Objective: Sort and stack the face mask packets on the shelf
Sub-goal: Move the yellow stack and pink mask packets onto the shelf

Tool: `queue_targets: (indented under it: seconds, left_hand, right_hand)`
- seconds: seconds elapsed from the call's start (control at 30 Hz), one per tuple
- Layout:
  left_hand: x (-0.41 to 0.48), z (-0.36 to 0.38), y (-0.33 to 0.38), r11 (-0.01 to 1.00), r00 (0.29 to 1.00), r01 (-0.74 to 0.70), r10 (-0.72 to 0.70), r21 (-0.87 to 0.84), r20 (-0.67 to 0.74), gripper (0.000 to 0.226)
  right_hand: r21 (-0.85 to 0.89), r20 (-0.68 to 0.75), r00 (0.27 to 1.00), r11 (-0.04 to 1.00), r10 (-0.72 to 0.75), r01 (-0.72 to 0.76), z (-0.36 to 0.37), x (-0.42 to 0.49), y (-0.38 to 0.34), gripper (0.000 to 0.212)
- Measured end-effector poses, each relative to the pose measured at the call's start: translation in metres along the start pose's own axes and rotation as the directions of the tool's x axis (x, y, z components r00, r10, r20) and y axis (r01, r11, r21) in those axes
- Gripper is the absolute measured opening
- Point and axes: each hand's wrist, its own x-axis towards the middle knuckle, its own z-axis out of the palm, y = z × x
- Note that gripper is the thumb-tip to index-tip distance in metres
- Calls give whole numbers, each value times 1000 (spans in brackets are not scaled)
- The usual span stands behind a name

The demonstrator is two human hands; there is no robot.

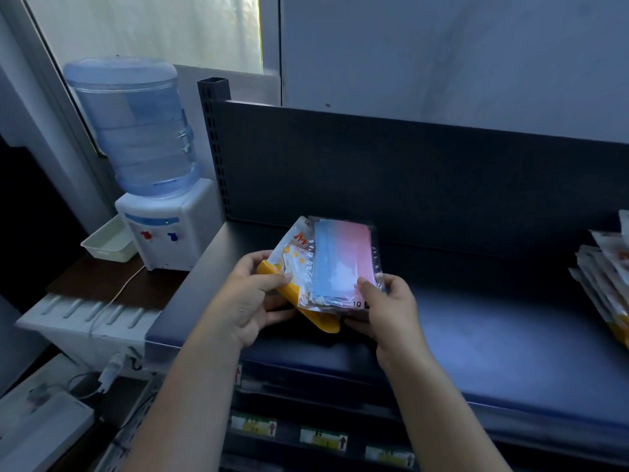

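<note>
Now your left hand [248, 294] grips the packets [340, 264] at their eight o'clock edge and your right hand [388, 308] pinches their five o'clock corner, thumbs on top, over the shelf [493, 321]. A pile [606, 277] lies well apart at three o'clock.

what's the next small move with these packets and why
Probably lift the clear packet of blue and pink masks off with the right hand and lay it alone on the dark metal shelf. It sits askew on a white and orange printed packet gripped by the left hand, which looks like the pile of printed packets at the shelf's right end.
</note>
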Motion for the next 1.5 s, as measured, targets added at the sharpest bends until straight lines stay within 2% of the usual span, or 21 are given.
queue_targets:
  seconds: [0.17,0.27,0.5,0.67,0.87,1.07,1.23,1.5]
  left_hand:
    - [0,9,-3,997,998,-28,24,-68,-63,47]
    - [-1,8,-2,988,997,-52,43,-143,-65,49]
    - [-11,24,1,972,993,-113,118,-205,12,47]
    - [-19,61,-7,971,986,-128,147,-199,82,46]
    - [-39,128,-22,979,966,-117,152,-168,211,45]
    - [-68,204,-36,987,920,-106,145,-124,365,44]
    - [-92,279,-48,982,893,-151,185,-114,410,34]
    - [-128,419,-97,977,882,-169,207,-126,423,30]
  right_hand:
    - [13,-24,998,998,-57,57,-8,-4,-5,8]
    - [59,-40,996,995,-82,84,-16,-7,-13,11]
    - [144,-53,994,984,-100,107,-37,-11,-34,14]
    - [216,-80,992,970,-95,111,-75,-18,-52,30]
    - [240,-182,971,951,-154,196,-142,-30,-76,32]
    - [168,-303,920,936,-250,309,-216,-39,-105,34]
    - [126,-341,883,916,-321,382,-287,-39,-132,33]
    - [106,-380,858,905,-346,412,-426,-30,-179,29]
